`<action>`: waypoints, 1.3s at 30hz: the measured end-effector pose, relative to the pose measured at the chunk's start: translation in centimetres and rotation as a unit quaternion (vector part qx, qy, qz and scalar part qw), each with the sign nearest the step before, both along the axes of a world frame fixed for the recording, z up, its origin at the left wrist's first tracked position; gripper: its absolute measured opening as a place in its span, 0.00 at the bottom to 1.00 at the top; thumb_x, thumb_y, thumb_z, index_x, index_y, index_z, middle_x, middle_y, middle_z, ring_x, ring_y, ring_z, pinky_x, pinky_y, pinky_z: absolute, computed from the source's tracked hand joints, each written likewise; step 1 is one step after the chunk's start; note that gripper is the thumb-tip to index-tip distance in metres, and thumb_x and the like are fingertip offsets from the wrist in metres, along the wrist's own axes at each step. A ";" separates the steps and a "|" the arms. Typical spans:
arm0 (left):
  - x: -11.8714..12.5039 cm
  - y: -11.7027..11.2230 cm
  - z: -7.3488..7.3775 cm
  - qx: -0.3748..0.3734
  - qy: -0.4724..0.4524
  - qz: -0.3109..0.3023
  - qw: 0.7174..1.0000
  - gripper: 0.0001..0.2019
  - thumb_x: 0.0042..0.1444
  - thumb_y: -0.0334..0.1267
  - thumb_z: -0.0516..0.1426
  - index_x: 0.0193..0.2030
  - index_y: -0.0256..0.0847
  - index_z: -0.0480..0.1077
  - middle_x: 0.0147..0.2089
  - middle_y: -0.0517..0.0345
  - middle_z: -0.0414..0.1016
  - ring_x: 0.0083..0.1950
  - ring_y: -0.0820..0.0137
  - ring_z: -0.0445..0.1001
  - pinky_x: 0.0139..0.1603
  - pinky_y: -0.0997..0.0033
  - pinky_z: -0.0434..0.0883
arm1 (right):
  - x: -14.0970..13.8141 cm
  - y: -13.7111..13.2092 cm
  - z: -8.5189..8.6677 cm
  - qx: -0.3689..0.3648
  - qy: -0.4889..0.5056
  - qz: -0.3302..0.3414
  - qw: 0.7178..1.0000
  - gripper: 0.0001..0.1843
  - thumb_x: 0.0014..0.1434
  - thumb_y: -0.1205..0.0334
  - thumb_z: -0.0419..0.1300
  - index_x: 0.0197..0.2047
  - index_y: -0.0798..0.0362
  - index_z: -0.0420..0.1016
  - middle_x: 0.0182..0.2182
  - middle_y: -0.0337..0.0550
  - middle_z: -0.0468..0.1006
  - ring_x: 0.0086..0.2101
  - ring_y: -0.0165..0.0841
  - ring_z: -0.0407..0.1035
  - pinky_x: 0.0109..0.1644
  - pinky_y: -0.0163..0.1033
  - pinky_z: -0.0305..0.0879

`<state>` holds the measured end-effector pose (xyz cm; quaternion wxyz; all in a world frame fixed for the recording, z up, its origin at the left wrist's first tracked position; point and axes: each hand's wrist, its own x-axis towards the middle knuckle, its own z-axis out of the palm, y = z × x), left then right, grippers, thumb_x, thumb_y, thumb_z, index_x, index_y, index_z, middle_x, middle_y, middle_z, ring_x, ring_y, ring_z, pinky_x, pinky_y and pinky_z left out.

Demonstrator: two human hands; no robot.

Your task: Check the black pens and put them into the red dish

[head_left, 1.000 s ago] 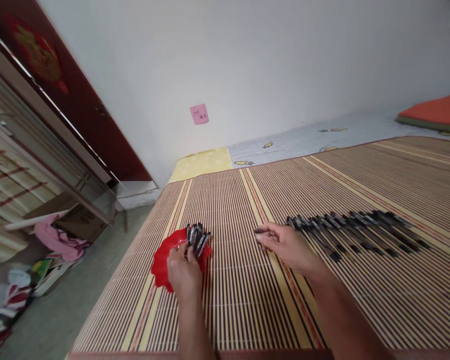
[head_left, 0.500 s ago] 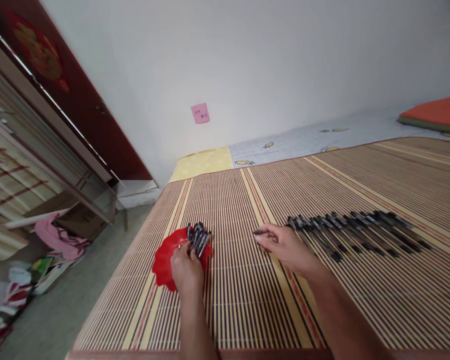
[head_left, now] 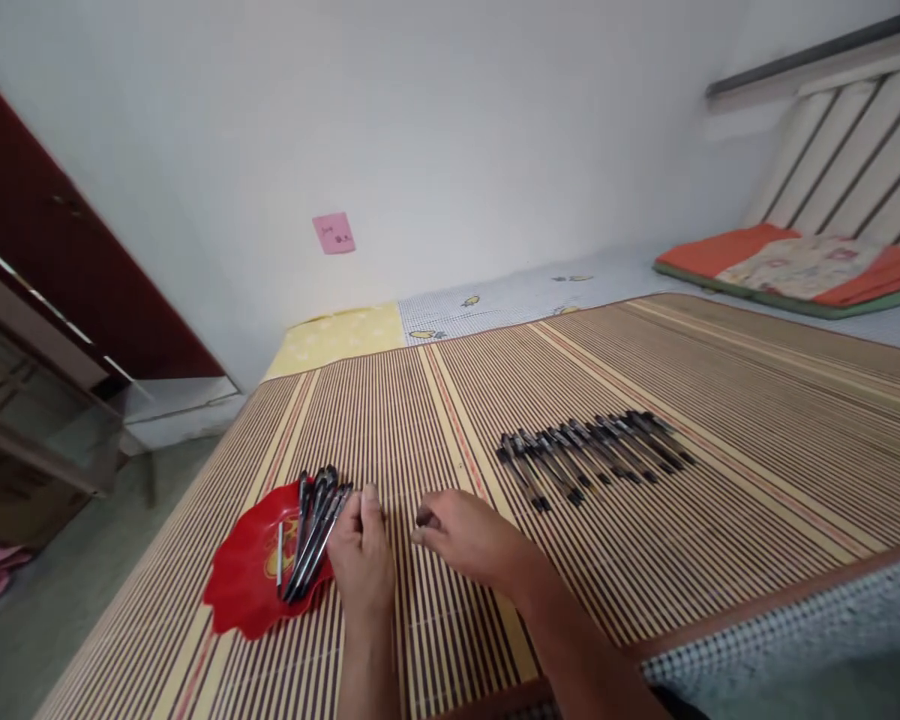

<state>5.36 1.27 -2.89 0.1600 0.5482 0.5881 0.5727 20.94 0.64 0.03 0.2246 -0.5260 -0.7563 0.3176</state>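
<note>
A red scalloped plate (head_left: 232,580) lies on the mat with several black pens (head_left: 311,535) on it, their ends over the far rim. A thin white stick (head_left: 280,560) rests beside them, over a yellow print. Just right of the plate is my left hand (head_left: 364,550), thumb and fingers pinched together; whatever they hold is hidden. My right hand (head_left: 469,535) hovers close by, its fingers curled inward with a dark patch at the tips that I cannot make out. To its right, several black pens (head_left: 585,455) lie side by side in a slanted row.
A striped bamboo mat (head_left: 390,410) covers the bed. Behind it are yellow and checked cloth (head_left: 465,320), a wall with a pink note (head_left: 334,233), and a folded orange quilt (head_left: 727,250) at the right. A dark red door (head_left: 82,260) stands at the left, beyond the bed's edge.
The view has swung right. My left hand has left the pens on the plate and moved just right of it. My right hand has come closer to the left one.
</note>
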 end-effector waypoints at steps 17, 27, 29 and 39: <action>2.3 0.5 -2.0 -0.141 -0.324 -0.110 0.929 0.21 0.51 0.52 0.64 0.24 0.41 0.60 0.20 0.70 0.56 0.20 0.78 0.53 0.20 0.79 0.52 | 9.4 2.7 -1.3 0.006 -0.172 -0.287 0.943 0.09 0.62 0.65 0.57 0.38 0.55 0.79 0.37 0.54 0.83 0.40 0.41 0.76 0.38 0.38 0.59; 1.9 0.6 -2.4 -0.160 -0.309 -0.112 0.931 0.21 0.50 0.54 0.64 0.25 0.40 0.63 0.20 0.68 0.60 0.21 0.78 0.55 0.20 0.80 0.55 | 8.8 3.1 -2.5 -0.051 -0.216 -0.274 0.936 0.09 0.57 0.66 0.62 0.40 0.59 0.80 0.39 0.60 0.83 0.43 0.47 0.78 0.42 0.41 0.66; 2.1 0.5 -2.3 -0.164 -0.307 -0.113 0.931 0.21 0.49 0.54 0.65 0.25 0.40 0.64 0.20 0.68 0.60 0.21 0.78 0.55 0.20 0.80 0.56 | 8.8 3.1 -2.5 -0.054 -0.220 -0.270 0.936 0.09 0.56 0.67 0.62 0.41 0.59 0.80 0.40 0.60 0.83 0.43 0.47 0.78 0.42 0.41 0.66; 2.7 0.5 -2.0 -0.160 -0.326 -0.139 0.921 0.20 0.49 0.53 0.66 0.25 0.39 0.65 0.20 0.67 0.63 0.20 0.79 0.58 0.20 0.80 0.55 | 7.1 3.0 -2.8 -0.024 -0.168 -0.234 0.957 0.07 0.55 0.72 0.59 0.35 0.59 0.79 0.36 0.59 0.83 0.40 0.44 0.78 0.40 0.39 0.65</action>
